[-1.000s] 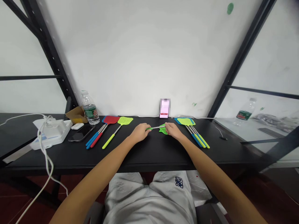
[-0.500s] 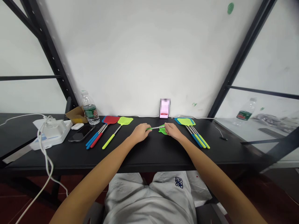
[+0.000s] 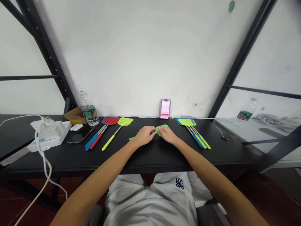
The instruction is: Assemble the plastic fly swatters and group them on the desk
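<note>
A green fly swatter [image 3: 161,128] lies across the black table [image 3: 150,153] between my hands. My left hand [image 3: 144,136] is closed around its shaft, and the green handle end pokes out to the left of that hand. My right hand [image 3: 167,135] is closed on the green mesh head. The two hands sit close together, almost touching, at the middle of the table.
Left: several swatters, red [image 3: 110,121], yellow-green [image 3: 125,121], blue handles; a water bottle [image 3: 88,108], phone [image 3: 78,135], earbud case [image 3: 76,127], white box with cables [image 3: 48,133]. Right: a stack of swatters [image 3: 187,122]. A pink phone stand [image 3: 165,109] stands at the wall.
My hands have come closer together and the swatter's shaft between them has shortened. The green handle now sticks out left of my left hand. The swatter head moved slightly left.
</note>
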Demonstrator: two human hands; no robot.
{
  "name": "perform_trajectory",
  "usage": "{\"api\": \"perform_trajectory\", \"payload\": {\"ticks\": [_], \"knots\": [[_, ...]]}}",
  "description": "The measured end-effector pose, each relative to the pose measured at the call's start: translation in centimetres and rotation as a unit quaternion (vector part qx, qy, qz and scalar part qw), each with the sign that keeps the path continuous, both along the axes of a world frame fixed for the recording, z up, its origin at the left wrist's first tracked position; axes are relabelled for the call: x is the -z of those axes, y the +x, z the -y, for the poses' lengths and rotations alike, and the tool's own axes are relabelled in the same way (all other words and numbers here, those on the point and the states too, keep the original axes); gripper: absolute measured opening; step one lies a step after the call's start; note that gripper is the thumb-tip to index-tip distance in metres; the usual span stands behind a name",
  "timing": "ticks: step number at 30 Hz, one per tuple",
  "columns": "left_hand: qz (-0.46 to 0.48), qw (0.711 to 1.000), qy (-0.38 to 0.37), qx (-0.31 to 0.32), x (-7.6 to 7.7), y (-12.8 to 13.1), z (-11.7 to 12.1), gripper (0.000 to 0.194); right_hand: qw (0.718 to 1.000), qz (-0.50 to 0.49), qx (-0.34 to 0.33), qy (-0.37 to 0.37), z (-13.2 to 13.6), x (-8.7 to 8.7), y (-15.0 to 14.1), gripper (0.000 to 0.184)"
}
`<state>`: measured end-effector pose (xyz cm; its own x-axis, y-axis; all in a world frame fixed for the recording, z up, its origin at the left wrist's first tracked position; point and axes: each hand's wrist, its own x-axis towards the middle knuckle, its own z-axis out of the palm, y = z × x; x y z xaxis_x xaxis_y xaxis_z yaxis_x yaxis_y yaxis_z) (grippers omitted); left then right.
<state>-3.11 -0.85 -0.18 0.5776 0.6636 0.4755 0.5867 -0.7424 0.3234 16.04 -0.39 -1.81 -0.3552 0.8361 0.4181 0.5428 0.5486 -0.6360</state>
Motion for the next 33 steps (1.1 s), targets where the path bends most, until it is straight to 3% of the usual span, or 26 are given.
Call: {"api": "perform_trajectory", "payload": {"ticks": [14, 33], "knots": [[-0.014, 1.000, -0.001, -0.026, -0.18, 0.05, -0.01, 0.028, 1.000, -0.012, 0.006, 0.002, -0.14, -0.22, 0.34, 0.051], [0.003, 1.000, -0.013, -0.011, 0.31, -0.10, -0.94, 0.029, 0.999, -0.003, 0.022, 0.034, -0.48, -0.31, 0.62, 0.048]]}}
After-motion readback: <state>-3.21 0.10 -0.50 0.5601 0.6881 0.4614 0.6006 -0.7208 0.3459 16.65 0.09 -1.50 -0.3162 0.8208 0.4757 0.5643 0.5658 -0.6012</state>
